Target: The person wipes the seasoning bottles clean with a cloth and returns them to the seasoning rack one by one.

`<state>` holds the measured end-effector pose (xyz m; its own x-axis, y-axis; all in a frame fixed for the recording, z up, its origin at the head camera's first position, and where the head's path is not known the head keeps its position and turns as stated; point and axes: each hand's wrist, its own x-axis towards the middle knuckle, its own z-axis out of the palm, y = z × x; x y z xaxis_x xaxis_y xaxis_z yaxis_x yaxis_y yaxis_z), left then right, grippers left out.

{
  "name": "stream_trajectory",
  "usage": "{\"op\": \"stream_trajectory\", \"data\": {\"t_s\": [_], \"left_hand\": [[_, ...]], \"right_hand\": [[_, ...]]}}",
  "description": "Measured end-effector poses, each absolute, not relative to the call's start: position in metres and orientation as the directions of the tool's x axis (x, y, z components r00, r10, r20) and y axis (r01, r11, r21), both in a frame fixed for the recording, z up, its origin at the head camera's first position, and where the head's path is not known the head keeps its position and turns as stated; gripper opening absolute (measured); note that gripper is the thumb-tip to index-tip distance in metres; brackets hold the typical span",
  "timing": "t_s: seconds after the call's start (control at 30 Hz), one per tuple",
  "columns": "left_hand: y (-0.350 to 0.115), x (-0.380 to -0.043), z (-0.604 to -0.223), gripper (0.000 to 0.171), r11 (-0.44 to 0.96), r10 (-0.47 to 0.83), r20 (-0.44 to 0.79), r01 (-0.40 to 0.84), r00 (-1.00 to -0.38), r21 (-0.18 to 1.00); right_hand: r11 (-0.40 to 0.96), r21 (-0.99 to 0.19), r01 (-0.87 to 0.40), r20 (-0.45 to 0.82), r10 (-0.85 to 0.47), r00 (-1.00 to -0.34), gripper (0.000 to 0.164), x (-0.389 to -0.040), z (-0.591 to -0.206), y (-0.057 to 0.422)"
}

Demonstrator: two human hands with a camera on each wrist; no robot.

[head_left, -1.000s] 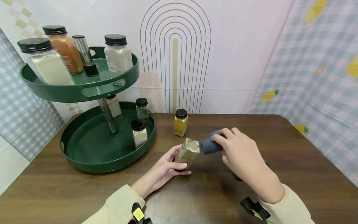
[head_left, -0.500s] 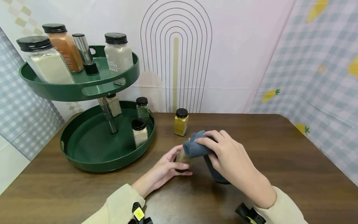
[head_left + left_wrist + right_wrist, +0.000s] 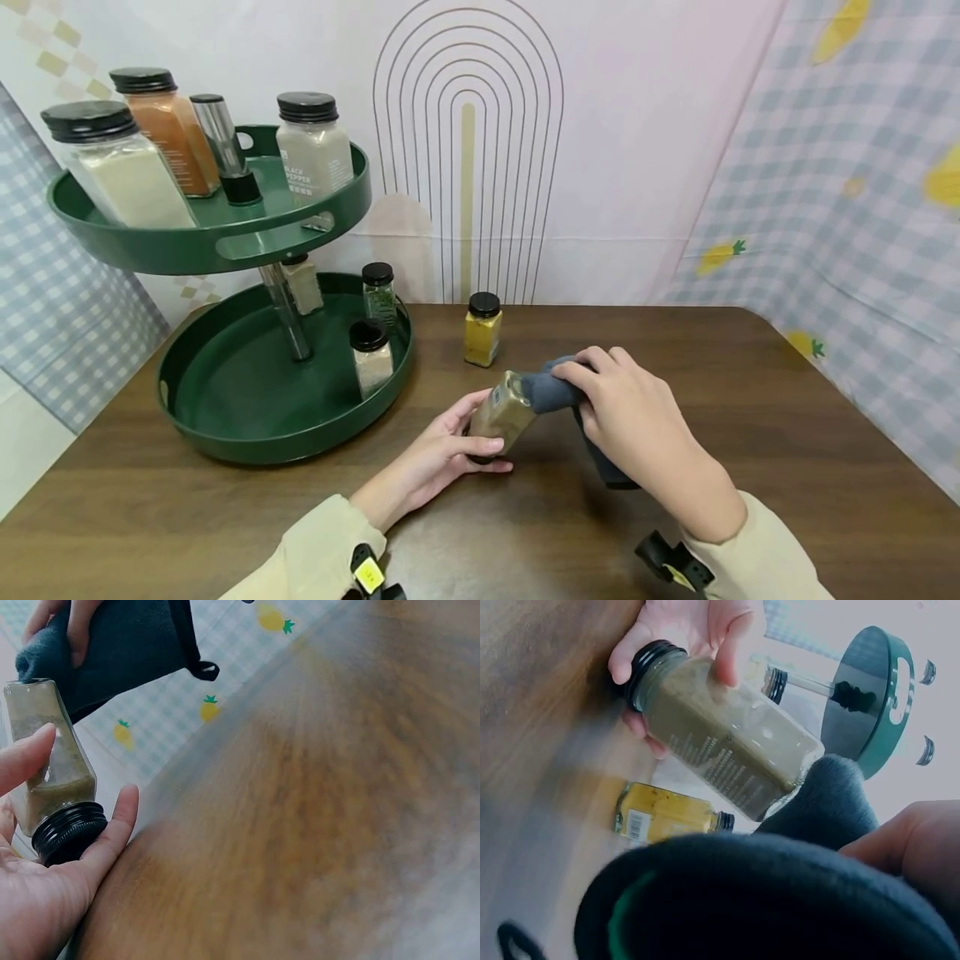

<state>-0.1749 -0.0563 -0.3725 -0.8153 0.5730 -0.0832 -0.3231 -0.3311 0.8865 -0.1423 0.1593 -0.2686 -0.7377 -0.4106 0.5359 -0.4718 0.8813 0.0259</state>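
My left hand point(image 3: 438, 454) grips a glass spice jar point(image 3: 502, 410) of greenish-brown powder, tilted with its base up and its black lid low in the palm. In the left wrist view the black lid point(image 3: 69, 831) rests against the palm and fingers. My right hand point(image 3: 637, 408) holds a dark blue-grey cloth point(image 3: 551, 392), its bunched end touching the jar near the base. The rest of the cloth hangs below the hand, with a loop point(image 3: 204, 670) at its edge. Printed lettering shows on the jar point(image 3: 727, 739) in the right wrist view.
A yellow spice jar point(image 3: 482, 331) stands behind the hands on the wooden table point(image 3: 480, 542). To the left is a two-tier green rack point(image 3: 262, 450). Large jars and a metal cylinder point(image 3: 225, 150) occupy its upper tray; small jars stand in the lower one.
The cloth came left onto the jar's base, covering much of it half a second ago, then slid back right and down to its side. The left hand and jar stayed nearly still.
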Motion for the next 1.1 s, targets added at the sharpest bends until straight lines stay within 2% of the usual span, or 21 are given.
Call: {"op": "stream_trajectory", "data": {"t_s": [0.1, 0.23, 0.33, 0.5, 0.83, 1.1], "left_hand": [[-0.055, -0.175, -0.372, 0.065, -0.328, 0.578, -0.075, -0.316, -0.812, 0.89], [-0.056, -0.174, -0.373, 0.063, -0.314, 0.593, -0.075, -0.315, -0.802, 0.896], [-0.057, -0.174, -0.373, 0.061, -0.296, 0.609, -0.082, -0.321, -0.789, 0.9], [-0.058, -0.176, -0.372, 0.06, -0.294, 0.628, -0.078, -0.328, -0.774, 0.898], [-0.057, -0.176, -0.37, 0.064, -0.281, 0.633, -0.09, -0.337, -0.769, 0.899], [-0.056, -0.173, -0.371, 0.061, -0.256, 0.603, -0.086, -0.294, -0.793, 0.921]], "right_hand": [[0.912, 0.029, -0.41, 0.545, -0.358, -0.758, 0.031, -0.143, -0.266, 0.164], [0.924, -0.049, -0.378, 0.57, -0.285, -0.77, 0.034, -0.142, -0.262, 0.167], [0.877, -0.09, -0.472, 0.61, -0.326, -0.722, 0.038, -0.142, -0.263, 0.162], [0.788, -0.014, -0.616, 0.611, -0.481, -0.629, 0.038, -0.139, -0.273, 0.145], [0.823, -0.037, -0.566, 0.567, -0.45, -0.69, 0.036, -0.139, -0.271, 0.148], [0.871, -0.012, -0.491, 0.519, -0.414, -0.748, 0.033, -0.145, -0.27, 0.159]]}}
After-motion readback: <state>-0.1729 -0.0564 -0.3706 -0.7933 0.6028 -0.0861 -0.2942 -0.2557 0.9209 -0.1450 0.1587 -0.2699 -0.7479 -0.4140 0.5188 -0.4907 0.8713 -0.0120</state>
